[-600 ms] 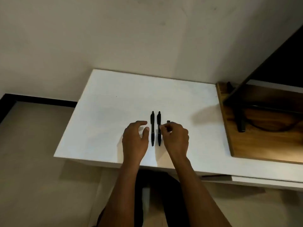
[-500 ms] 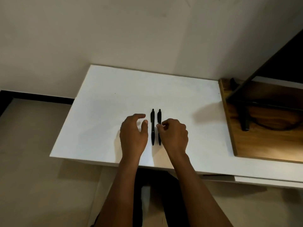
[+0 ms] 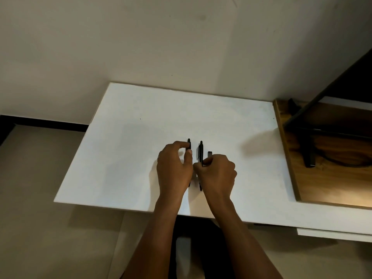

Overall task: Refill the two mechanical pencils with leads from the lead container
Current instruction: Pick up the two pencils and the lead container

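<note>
Whereas 0.5 s ago the 2 pencils lay close together and untouched between the hands, each is now taken up in a grip and the gap between them has widened. The left hand [image 3: 174, 168] pinches the left pencil [image 3: 189, 143] near its far end, forefinger on top and thumb at the side. The right hand [image 3: 217, 173] has its fingers curled round the barrel of the right pencil [image 3: 200, 151] about midway along. Both pencils run away from the person, their near ends hidden under the hands. Whether either has left the white surface [image 3: 141, 137] cannot be told.

For the task, this reads as the very start: both pencils are secured, but neither is opened and no lead is out.

The lead container [image 3: 210, 154], a small dark piece, lies on the surface just beside the right pencil on its right, close to the right hand's knuckles and partly hidden by them. Neither hand holds it. Reaching it would probably mean freeing 1 hand first.
</note>
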The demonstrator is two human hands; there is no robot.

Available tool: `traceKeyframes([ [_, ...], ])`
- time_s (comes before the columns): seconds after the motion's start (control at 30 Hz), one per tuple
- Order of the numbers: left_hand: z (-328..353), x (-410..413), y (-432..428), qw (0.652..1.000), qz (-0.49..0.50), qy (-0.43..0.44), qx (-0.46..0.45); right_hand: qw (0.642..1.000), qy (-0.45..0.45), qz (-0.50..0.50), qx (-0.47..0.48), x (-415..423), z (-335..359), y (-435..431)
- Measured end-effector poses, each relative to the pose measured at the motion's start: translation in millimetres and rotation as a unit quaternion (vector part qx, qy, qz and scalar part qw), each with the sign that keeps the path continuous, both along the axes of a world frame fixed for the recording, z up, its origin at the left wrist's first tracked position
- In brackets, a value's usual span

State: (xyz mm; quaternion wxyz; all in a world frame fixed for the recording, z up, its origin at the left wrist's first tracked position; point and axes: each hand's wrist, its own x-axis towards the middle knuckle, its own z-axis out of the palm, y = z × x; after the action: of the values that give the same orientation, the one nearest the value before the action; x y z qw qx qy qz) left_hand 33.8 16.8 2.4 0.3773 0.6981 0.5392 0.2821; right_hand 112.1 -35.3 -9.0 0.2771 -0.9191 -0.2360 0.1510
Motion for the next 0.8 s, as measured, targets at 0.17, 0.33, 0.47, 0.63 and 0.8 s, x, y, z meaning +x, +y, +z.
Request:
traceKeyframes([
  [0.17,1.4,-0.8,2.3,0.999,0.001,-0.031,-0.028,0.996,0.037,-0.039,0.071,10.5,13.3,-8.1],
  [0.33,6.9,7.1,1.4,0.971,-0.051,-0.15,-0.181,0.982,0.139,0.004,0.124,18.7,25.5,-16.3],
  [0.47,5.9,8.0,-0.6,0.969,-0.051,-0.162,-0.181,0.963,0.232,0.068,0.122,30.2,29.2,-24.9],
  [0.63,-0.7,7.0,1.5,0.965,-0.063,-0.167,-0.193,0.932,0.286,0.034,0.218,55.7,31.4,-34.6],
  [0.8,-1.6,16.5,-4.1,0.973,-0.116,-0.123,-0.155,0.888,0.347,0.031,0.301,63.8,28.2,-35.0],
])
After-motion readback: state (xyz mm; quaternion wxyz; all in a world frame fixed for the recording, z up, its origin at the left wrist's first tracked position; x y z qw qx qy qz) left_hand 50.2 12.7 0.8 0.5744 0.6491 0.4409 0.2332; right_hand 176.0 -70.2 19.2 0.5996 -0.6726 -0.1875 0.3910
